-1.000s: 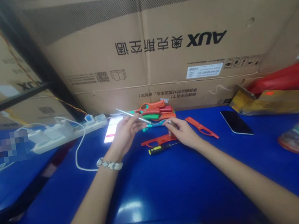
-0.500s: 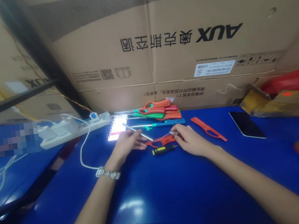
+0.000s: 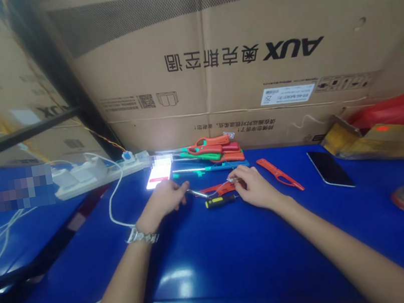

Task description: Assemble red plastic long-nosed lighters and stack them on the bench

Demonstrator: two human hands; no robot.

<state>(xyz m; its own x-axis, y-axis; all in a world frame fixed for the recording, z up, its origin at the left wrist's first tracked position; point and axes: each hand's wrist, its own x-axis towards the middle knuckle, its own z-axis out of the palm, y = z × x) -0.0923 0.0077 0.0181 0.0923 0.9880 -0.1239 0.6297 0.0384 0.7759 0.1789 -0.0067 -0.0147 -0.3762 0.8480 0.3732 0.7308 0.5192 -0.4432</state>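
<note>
Holds a silver tube [image 3: 197,193] in the left hand [image 3: 167,196], left of the screwdriver [image 3: 220,201]. Pinches a whitish part [image 3: 232,180] in the right hand [image 3: 251,185], just right of the screwdriver. Shows a red casing [image 3: 225,187] just behind the screwdriver.

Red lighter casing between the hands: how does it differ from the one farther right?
The middle casing is partly covered by the right hand; the outer casing lies uncovered. The middle casing lies nearly level across the view, while the outer casing slants down rightward. Both are red and elongated.
</note>
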